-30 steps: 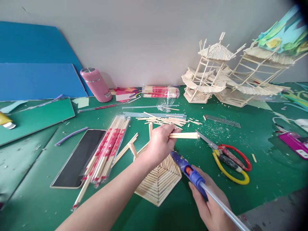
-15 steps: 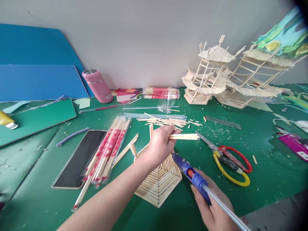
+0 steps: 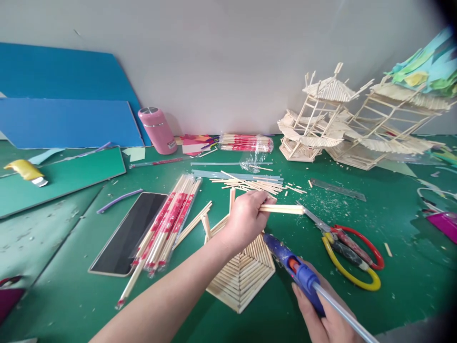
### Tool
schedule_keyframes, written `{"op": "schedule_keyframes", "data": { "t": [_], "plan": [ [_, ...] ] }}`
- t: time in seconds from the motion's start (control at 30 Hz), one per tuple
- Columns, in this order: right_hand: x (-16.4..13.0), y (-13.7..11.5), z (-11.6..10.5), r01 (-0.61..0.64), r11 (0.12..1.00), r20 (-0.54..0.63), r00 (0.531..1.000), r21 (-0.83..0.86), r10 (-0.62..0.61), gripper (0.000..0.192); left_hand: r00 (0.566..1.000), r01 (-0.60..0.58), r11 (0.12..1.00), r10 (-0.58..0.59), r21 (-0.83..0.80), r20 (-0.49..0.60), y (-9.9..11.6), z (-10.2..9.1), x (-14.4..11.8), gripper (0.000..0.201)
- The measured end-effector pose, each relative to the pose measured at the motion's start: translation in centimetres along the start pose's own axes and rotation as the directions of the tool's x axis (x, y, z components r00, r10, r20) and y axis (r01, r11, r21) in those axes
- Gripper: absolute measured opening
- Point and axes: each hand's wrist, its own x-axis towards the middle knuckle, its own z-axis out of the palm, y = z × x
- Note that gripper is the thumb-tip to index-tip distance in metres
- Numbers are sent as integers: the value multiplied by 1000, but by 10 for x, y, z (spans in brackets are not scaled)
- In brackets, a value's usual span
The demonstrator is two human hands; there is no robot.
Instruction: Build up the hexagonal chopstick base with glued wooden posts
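While the right hand [image 3: 323, 317] is wrapped around the blue glue gun [image 3: 294, 274] at 5 o'clock, nozzle aimed up toward 11, the clear glue stick [image 3: 344, 317] trails off the frame's lower edge. The nozzle sits just beside the stick-built roof panel [image 3: 243, 276]; hot glue could drip onto the panel or the green counter [image 3: 400, 271]. The left hand [image 3: 246, 220], fingers pinched shut, holds a short bundle of wooden sticks [image 3: 282, 209] level, pointing to 3 o'clock, above the panel's far edge. The grip is near one end, so the sticks may splay or slip, and fingertips lie near where glue would land: burn risk. Scissors [image 3: 348, 250] lie at 3 o'clock, blades touching the bundle's tip. Loose cut sticks [image 3: 253, 183] are scattered at 12; wrapped chopsticks [image 3: 167, 224] lie at 9. Farther back, stick pagodas [image 3: 321, 119] stand at 1.
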Motion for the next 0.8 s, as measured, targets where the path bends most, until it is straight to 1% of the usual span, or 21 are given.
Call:
{"op": "schedule_keyframes", "data": {
  "t": [0.13, 0.37, 0.57, 0.8],
  "plan": [
    [3, -1, -4, -11, 1000, 3, 1000, -29, 11, 31, 1000, 2, 1000, -2, 1, 5, 1, -1, 0, 28],
    [7, -5, -7, -29, 1000, -59, 998, -10, 29, 33, 1000, 8, 1000, -8, 3, 4, 0, -1, 0, 28],
    [7, -4, -4, -9, 1000, -41, 999, -30, 8, 32, 1000, 13, 1000, -13, -2, 12, 0, 0, 0, 29],
    [4, -3, -2, -12, 999, -22, 1000, -33, 11, 32, 1000, 19, 1000, -19, -10, 21, 0, 0, 0, 29]
  ]
}}
